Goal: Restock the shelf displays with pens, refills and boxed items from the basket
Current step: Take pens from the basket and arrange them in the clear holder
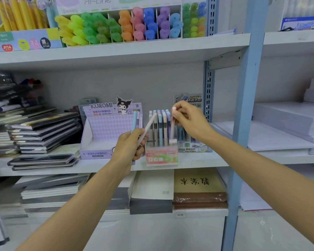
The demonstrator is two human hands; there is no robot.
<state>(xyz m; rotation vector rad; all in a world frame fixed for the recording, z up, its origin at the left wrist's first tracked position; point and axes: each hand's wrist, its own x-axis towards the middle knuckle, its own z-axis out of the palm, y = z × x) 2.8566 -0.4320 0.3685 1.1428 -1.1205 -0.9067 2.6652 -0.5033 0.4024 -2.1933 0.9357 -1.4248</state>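
Observation:
A clear pen display box (161,156) with a pink-green label stands on the middle shelf, filled with several pastel pens (160,127). My right hand (188,118) pinches the top of a pale pink pen (173,129) that stands upright at the box's right side. Just left of the box, my left hand (130,145) grips a small bunch of pens: a pink one (149,127) tilted toward the box and a blue one (134,122) upright. No basket is in view.
An open purple KUROMI carton (105,127) sits left of the box, refill packs (194,149) to its right. Notebook stacks (40,131) fill the shelf's left. Highlighters (116,26) line the upper shelf. A blue upright (243,105) divides off paper stacks (288,124).

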